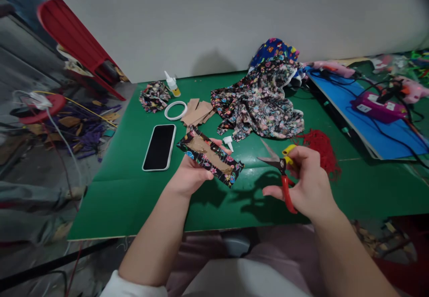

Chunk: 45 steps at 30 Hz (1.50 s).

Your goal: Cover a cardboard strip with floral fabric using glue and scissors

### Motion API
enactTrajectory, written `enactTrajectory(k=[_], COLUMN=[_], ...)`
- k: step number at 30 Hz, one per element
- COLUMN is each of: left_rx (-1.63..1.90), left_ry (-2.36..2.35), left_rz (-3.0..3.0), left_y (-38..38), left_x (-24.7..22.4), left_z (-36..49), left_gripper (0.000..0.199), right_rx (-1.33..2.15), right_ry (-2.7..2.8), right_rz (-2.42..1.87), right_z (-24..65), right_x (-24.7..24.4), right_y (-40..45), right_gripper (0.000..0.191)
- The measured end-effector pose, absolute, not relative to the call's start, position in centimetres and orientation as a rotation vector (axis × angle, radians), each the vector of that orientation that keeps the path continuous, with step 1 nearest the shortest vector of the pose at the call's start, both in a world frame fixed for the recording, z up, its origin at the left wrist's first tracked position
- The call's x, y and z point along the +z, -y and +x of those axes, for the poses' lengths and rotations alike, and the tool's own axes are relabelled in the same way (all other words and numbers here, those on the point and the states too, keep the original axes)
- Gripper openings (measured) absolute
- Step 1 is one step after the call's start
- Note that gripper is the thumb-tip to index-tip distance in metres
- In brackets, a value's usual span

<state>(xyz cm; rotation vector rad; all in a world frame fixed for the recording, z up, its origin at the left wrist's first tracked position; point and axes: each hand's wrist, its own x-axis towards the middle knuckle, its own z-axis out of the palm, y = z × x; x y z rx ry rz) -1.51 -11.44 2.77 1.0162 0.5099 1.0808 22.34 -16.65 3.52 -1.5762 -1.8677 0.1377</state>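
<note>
In my left hand (pixel 196 171) lies a rectangular cardboard piece (pixel 209 154) with black floral fabric folded over its edges; bare brown board shows along its middle. My right hand (pixel 311 183) has its thumb and fingers in the handles of a pair of scissors (pixel 281 165), one yellow, one red. The scissor blades are spread and point left, apart from the covered board. Just beyond the board are a small white nozzle cap (pixel 228 143) and several cut cardboard pieces (pixel 197 112). Crumpled floral fabric (pixel 261 102) lies farther back.
On the green table (pixel 117 198) are a phone (pixel 159 147), a white ring (pixel 176 110), a glue bottle (pixel 173 85) and a floral fabric bundle (pixel 154 96). To the right lie red threads (pixel 320 149), a blue folder (pixel 378 138), a purple box (pixel 378 107) and pink glue guns (pixel 335 69) with cables.
</note>
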Motion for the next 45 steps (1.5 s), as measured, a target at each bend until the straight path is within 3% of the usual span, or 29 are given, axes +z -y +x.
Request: enactTrajectory(k=[12, 17, 30, 45], left_rx=[1.081, 1.080, 1.040, 1.050], left_ry=[-0.500, -0.478, -0.432, -0.503], left_rz=[1.014, 1.012, 1.045, 1.025], left_y=[11.38, 11.38, 11.46, 11.35], left_x=[2.74, 2.74, 2.76, 2.42], left_z=[-1.53, -1.56, -1.89, -1.78], left_gripper=[0.050, 0.050, 0.049, 0.053], right_rx=[0.154, 0.063, 0.203, 0.042], right_ry=[2.098, 2.189, 2.252, 2.215], right_rz=[-1.417, -1.399, -1.345, -1.308], right_z=[21.93, 22.17, 21.99, 21.90], right_x=[3.49, 3.43, 3.01, 3.15], right_y=[16.41, 16.22, 16.03, 16.03], right_gripper=[0.101, 0.095, 0.104, 0.084])
